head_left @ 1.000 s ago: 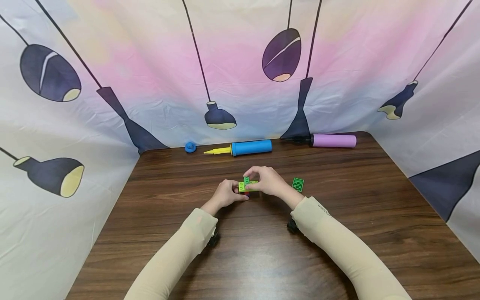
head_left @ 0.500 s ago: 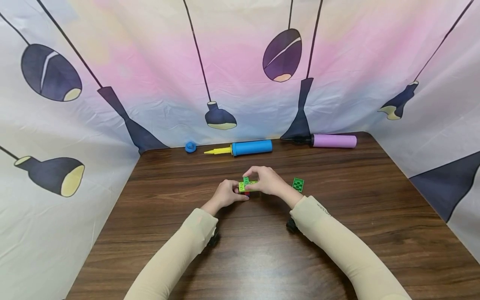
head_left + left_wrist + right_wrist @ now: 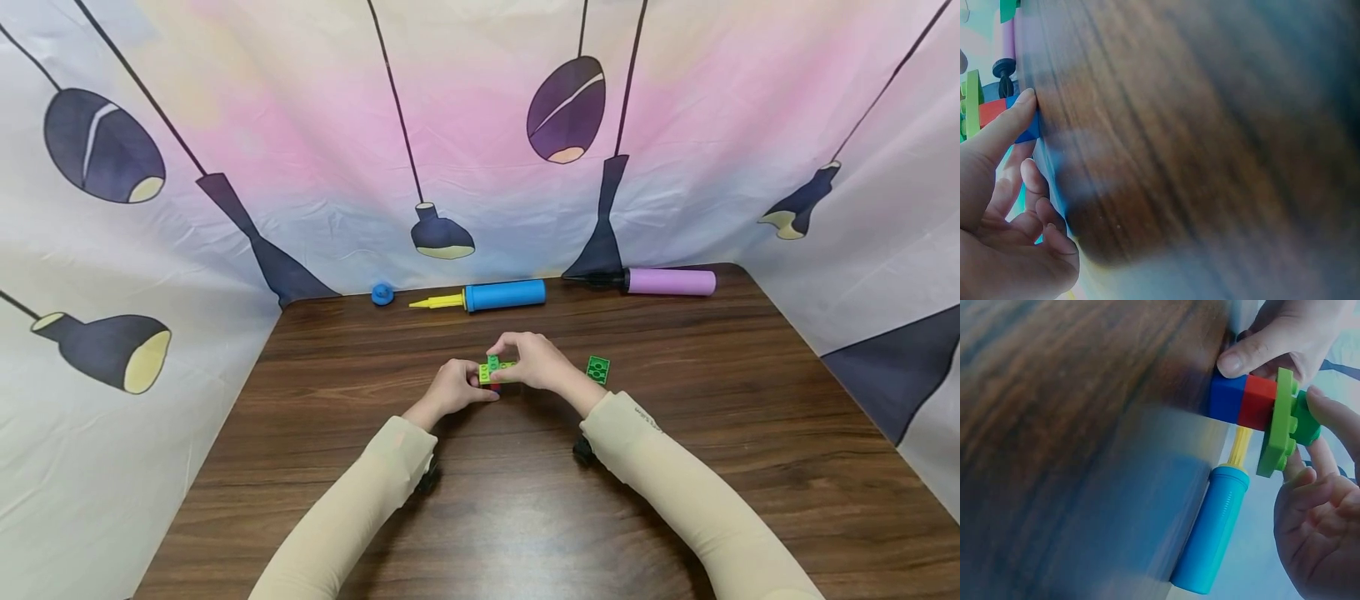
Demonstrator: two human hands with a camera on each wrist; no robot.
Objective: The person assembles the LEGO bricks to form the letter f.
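A small stack of toy building bricks stands mid-table. In the right wrist view its blue brick [image 3: 1227,400] is lowest, then a red brick [image 3: 1258,403], a long lime-green plate [image 3: 1277,425] and a darker green brick [image 3: 1304,422] on top. My left hand [image 3: 453,387] grips the stack low down, its thumb against the blue brick. From above, my right hand [image 3: 542,363] pinches the top green brick between thumb and fingers. A separate green brick [image 3: 597,368] lies on the table just right of my right wrist, its hollow underside up.
At the back of the wooden table [image 3: 360,367] lie a blue hand pump [image 3: 504,295] with a yellow nozzle and a purple hand pump [image 3: 670,282] with a black nozzle. A small blue object [image 3: 382,293] sits left of them. A printed curtain [image 3: 315,167] hangs behind.
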